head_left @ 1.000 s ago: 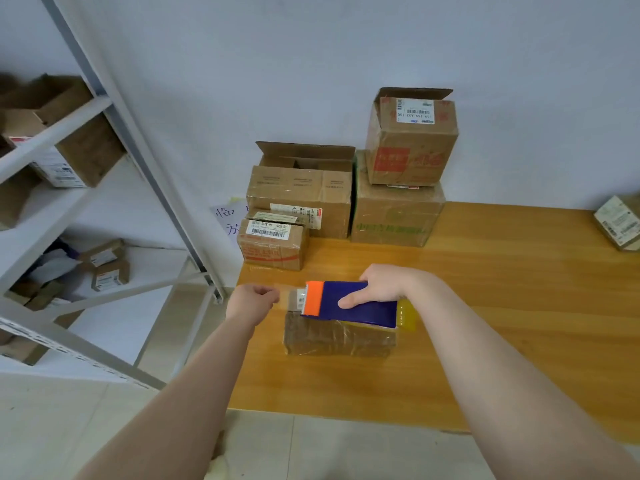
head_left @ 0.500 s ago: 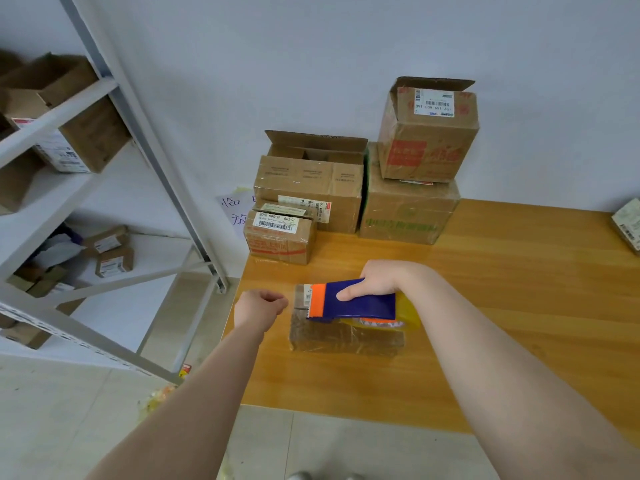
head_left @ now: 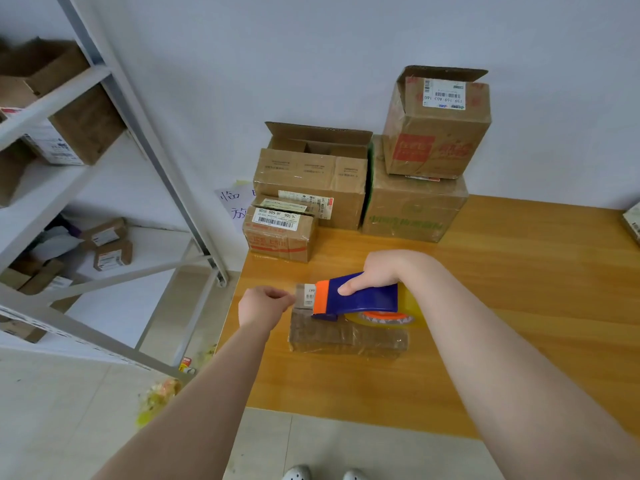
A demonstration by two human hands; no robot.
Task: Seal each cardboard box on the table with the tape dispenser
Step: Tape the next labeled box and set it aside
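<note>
A small flat cardboard box (head_left: 346, 336) wrapped in clear tape lies near the left front of the wooden table (head_left: 502, 306). My right hand (head_left: 379, 273) grips a blue and orange tape dispenser (head_left: 360, 299) that sits on top of this box, its tape roll at the right. My left hand (head_left: 265, 304) is at the box's left end with fingers curled, pinching what looks like the clear tape end beside the white label.
Several cardboard boxes stand at the table's back: a small labelled one (head_left: 278, 233), an open one (head_left: 311, 174), and an open box (head_left: 438, 123) stacked on a sealed one (head_left: 412, 209). A metal shelf rack (head_left: 114, 91) with boxes stands left. Another box (head_left: 632, 221) shows at the right edge.
The dispenser has tilted up off the box top, showing the tape roll under it. My left hand has moved right, closer to the box's left end.
</note>
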